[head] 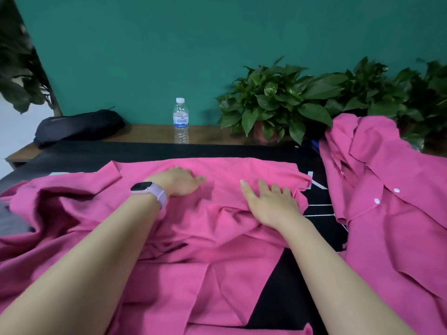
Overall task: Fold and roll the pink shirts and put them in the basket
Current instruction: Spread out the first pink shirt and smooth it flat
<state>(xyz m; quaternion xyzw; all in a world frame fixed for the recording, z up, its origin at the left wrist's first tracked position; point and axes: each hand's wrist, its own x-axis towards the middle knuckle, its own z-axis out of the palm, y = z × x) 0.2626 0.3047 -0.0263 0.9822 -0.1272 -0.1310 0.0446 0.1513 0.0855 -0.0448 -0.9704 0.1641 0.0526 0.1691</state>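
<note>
Both hands are lying flat with fingers extended, grasping nothing: the left hand [180, 181] and right hand [271, 201] are pressing a pink shirt [205, 238] spreading across the centre on the black surface [169, 151]. A second pink shirt [391, 189] is lying crumpled at the right.

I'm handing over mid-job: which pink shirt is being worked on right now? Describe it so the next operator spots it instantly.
Start at the black mat in front of the green wall. The pink shirt spread across its middle is the one, with the left hand and right hand pressed flat on it. The other pink shirt, heaped at the right, shows white buttons and is untouched.
</note>
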